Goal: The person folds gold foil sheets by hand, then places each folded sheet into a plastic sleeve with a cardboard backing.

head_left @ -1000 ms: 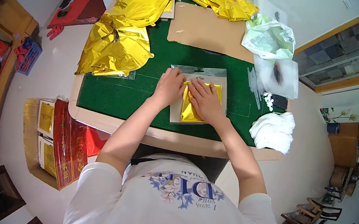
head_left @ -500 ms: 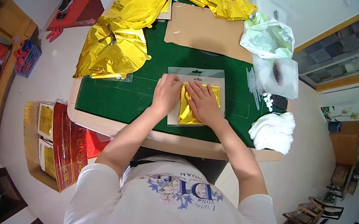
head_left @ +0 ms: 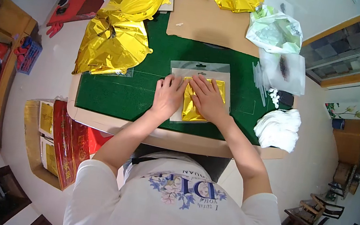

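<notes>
A folded gold foil balloon [head_left: 189, 109] lies on a pale backing card [head_left: 175, 115], with a clear plastic bag [head_left: 223, 69] showing around the card's edges. My right hand [head_left: 209, 99] rests flat on the gold foil, fingers stretched forward and slightly apart. Beside it, my left hand [head_left: 168, 96] lies along the card's left edge, its fingers apart and a little bent, the thumb side close to the foil. Part of the foil and card is hidden beneath both hands.
Gold foil balloons [head_left: 116, 41] are piled at the table's left and far edge. A cardboard sheet [head_left: 211, 22], a pale green plastic bag [head_left: 276, 31], thin clear strips [head_left: 260, 82] and a white cloth bundle [head_left: 279, 128] lie around the green tabletop [head_left: 107, 102]. A box [head_left: 31, 137] of packets stands on the floor.
My left hand's fingers have spread from a more curled pose near the card's left edge. My right hand stays flat on the foil. The whole view has shifted slightly.
</notes>
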Demonstrator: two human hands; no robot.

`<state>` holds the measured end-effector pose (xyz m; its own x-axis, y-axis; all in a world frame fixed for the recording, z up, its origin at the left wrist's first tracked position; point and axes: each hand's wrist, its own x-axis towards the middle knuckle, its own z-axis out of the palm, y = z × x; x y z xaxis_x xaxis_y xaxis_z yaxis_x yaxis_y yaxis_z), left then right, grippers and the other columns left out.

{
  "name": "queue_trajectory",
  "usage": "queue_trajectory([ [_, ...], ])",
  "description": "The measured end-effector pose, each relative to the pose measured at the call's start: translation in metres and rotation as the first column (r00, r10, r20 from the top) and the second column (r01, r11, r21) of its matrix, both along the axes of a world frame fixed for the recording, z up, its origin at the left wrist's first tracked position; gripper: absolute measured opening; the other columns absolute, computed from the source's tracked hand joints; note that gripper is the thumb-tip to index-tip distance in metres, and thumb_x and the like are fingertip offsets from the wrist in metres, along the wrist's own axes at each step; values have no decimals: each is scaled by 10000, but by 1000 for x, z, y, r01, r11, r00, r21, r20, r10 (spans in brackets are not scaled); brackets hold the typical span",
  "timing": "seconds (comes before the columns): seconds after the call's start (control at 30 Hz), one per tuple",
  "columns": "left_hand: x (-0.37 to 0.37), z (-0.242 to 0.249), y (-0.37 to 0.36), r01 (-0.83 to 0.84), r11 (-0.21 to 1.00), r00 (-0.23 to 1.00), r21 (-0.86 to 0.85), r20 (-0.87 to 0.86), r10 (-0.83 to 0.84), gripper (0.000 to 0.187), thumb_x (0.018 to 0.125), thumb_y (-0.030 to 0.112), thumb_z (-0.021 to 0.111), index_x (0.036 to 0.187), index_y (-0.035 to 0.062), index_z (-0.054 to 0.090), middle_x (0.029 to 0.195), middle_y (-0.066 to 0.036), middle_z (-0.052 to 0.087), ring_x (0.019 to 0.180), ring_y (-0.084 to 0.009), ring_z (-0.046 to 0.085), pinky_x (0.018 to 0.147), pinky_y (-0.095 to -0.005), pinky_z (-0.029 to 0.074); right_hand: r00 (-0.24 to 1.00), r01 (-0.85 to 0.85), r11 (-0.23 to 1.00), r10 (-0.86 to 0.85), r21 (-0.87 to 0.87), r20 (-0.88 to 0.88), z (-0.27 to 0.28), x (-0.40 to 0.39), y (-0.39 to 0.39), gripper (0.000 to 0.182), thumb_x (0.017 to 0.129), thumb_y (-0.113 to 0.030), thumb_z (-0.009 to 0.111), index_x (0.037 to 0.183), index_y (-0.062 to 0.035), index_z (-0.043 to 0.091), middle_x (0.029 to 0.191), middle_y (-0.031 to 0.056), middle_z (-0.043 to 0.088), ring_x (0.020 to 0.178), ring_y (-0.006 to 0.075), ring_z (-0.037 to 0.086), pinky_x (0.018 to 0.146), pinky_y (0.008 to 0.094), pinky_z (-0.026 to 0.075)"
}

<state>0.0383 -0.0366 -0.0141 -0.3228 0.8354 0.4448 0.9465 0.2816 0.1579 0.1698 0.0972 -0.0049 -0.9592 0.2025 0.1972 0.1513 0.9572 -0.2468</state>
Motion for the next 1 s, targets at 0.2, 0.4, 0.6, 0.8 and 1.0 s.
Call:
queue_trajectory([
  [0.2,0,-2,1,7,1000,1000,6,-16,-7,449,754,100,610,1203,116,614,1180,-51,570,1095,-266,495,863,-398,406,1000,7,1000,-7,27,-3,-2,1,0,502,929,-265,527,1401,-122,433,1470,55,401,1384,244,327,1134,504,220],
  [0.4,1,-3,1,6,1000,1000,5,24,-6,451,760,99,624,1211,104,596,1199,-51,564,1113,-273,490,879,-402,393,1000,9,1000,-9,9,10,1,0,0,494,938,-249,522,1405,-119,430,1470,60,399,1388,250,322,1140,494,213],
  [0.6,1,0,4,-5,1000,1000,-12,20,5,426,780,124,584,1203,74,592,1182,-61,544,1118,-260,487,824,-402,379,1000,8,1000,-8,-4,10,1,1,0,502,936,-252,527,1410,-124,422,1470,57,399,1387,246,323,1141,495,209],
  [0.8,0,4,2,13,1000,1000,25,13,-13,428,775,129,595,1199,72,588,1183,-64,542,1129,-259,484,809,-399,381,1000,6,1000,-6,-8,5,0,0,0,508,937,-260,530,1412,-118,418,1471,60,397,1385,250,325,1139,499,214],
  [1.0,0,1,1,14,999,996,-31,85,-12,459,792,138,631,1243,84,565,1241,-70,530,1169,-268,459,892,-417,378,999,-19,999,21,-45,41,9,4,4,536,943,-275,523,1427,-85,390,1498,71,360,1402,265,298,1146,479,215],
])
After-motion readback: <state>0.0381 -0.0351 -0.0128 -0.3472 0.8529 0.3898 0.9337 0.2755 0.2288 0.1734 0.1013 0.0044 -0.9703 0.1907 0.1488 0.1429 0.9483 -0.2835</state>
